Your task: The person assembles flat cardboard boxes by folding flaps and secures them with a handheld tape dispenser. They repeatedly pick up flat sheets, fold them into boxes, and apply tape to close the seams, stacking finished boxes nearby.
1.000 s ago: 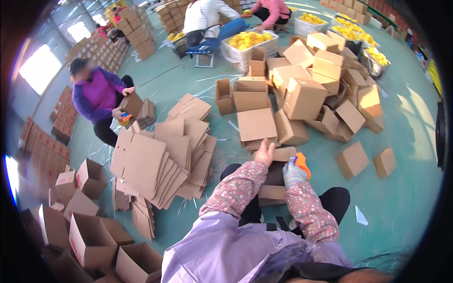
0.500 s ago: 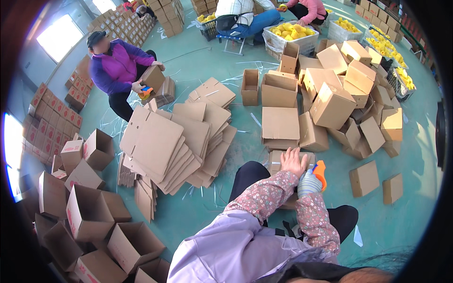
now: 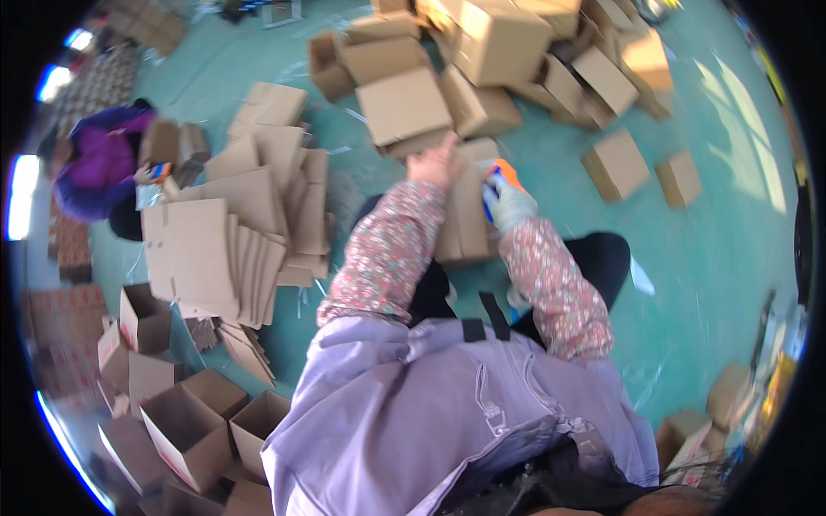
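Between my knees lies a closed brown cardboard box (image 3: 467, 211). My left hand (image 3: 433, 163), bare and slightly blurred, rests at the box's far left edge with its fingers stretched out. A pale glove covers my right hand (image 3: 511, 206), which is closed around an orange and blue tape dispenser (image 3: 508, 175). The dispenser is over the right side of the box, towards its far end. Whether its tape touches the cardboard I cannot make out. Just beyond my left hand sits another cardboard box (image 3: 404, 105).
Flattened cartons (image 3: 191, 249) are stacked to the left, with open boxes (image 3: 185, 430) nearer. More boxes (image 3: 499, 43) pile up ahead; two small boxes (image 3: 616, 165) stand at right. A person in purple (image 3: 95, 168) works at far left, holding a tape dispenser (image 3: 160, 172).
My view has tilted down and shifted right. My left hand has gone from the box's top to its far left edge. The dispenser in my right hand is now over the box.
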`<state>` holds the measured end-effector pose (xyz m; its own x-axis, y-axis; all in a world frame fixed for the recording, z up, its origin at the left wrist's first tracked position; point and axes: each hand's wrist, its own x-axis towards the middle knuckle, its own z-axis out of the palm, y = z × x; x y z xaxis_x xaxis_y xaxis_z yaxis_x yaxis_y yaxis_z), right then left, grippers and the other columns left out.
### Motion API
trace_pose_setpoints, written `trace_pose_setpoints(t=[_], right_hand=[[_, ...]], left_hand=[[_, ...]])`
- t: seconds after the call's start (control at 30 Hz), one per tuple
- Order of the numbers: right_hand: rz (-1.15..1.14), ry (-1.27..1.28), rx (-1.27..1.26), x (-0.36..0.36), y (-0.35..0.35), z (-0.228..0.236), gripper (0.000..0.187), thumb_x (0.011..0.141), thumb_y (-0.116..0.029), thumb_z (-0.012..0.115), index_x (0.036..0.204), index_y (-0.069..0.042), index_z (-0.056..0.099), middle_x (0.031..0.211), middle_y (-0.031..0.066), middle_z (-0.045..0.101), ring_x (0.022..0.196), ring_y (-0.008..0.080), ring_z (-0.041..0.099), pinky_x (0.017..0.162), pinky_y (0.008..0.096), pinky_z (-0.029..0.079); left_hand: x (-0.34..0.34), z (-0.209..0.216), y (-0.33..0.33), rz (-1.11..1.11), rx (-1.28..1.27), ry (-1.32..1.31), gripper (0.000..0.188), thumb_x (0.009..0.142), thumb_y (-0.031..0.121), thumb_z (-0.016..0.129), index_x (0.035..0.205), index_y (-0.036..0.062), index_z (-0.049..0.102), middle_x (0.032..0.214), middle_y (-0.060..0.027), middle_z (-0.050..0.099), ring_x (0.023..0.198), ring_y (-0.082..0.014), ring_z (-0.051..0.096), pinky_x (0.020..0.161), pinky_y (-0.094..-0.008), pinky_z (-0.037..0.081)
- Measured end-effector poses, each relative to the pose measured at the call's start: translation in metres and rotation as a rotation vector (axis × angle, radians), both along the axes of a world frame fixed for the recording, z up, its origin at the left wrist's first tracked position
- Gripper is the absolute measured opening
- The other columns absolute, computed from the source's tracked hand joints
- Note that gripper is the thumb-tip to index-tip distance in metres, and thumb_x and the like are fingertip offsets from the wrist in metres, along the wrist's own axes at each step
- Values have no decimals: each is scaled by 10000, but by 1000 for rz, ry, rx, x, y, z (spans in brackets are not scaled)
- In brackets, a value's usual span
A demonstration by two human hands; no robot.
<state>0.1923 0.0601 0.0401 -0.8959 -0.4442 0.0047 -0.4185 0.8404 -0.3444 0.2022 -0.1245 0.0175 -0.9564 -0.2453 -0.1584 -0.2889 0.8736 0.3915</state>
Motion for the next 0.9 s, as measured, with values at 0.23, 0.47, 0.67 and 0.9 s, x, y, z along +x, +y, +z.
trace_pose_setpoints(t=[0.23,0.47,0.67,0.9], right_hand=[[-497,-523,-1018,9,67,-19,178,833,-143,633,991,-62,627,749,-15,592,653,48,502,604,218,440],[-648,-478,-1081,25,64,-17,166,838,-114,624,988,-44,611,775,-9,572,633,38,471,567,192,410],[-532,-227,-1134,-3,56,4,196,839,-136,632,1006,-34,624,865,9,607,757,56,517,702,212,439],[-235,-144,-1196,-14,32,83,209,854,-171,627,1015,-38,625,871,-24,598,769,36,512,737,200,436]], left_hand=[[20,-23,5,401,24,156,444,841,446,518,1210,200,502,1175,-90,504,1137,-271,431,863,-517,408],[22,-23,10,633,-1,220,340,875,441,469,1161,279,552,1082,-99,536,1064,-283,460,847,-515,384],[16,-32,9,547,87,322,287,886,398,459,1138,307,560,1041,-77,516,1055,-255,451,843,-497,372],[7,-33,25,663,-101,255,271,875,433,468,1071,292,591,1026,-46,530,1038,-233,467,814,-492,381]])
